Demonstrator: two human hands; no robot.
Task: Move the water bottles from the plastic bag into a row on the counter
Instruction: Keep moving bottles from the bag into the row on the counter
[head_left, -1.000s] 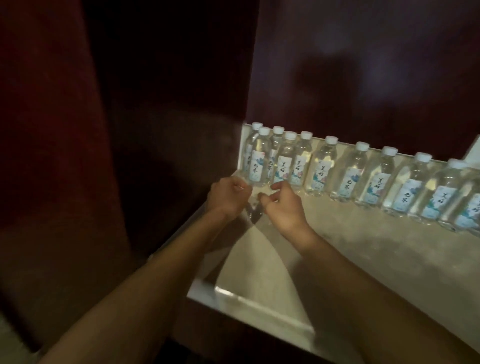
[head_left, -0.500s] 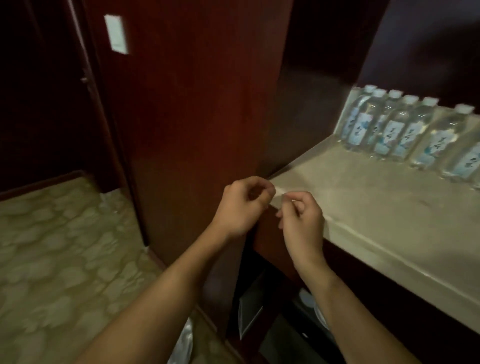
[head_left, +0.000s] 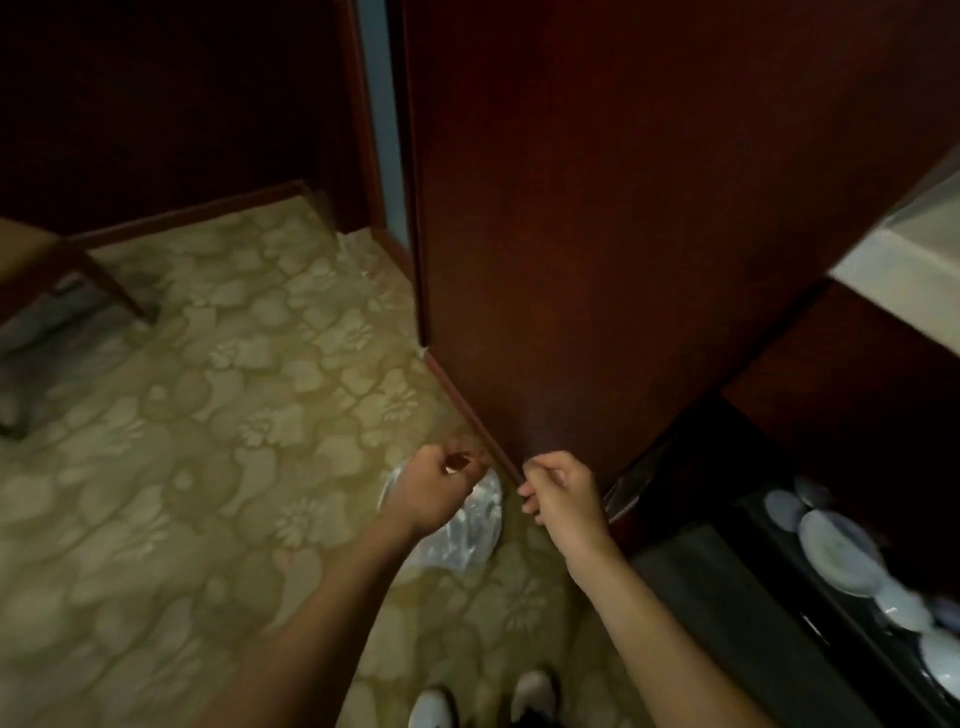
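Above the patterned carpet (head_left: 208, 415), your left hand (head_left: 431, 493) and right hand (head_left: 563, 493), fingers curled, whether pinching anything you cannot tell, hover over the clear plastic bag (head_left: 467, 530) by the cabinet (head_left: 623, 234), likely reaching down for it.
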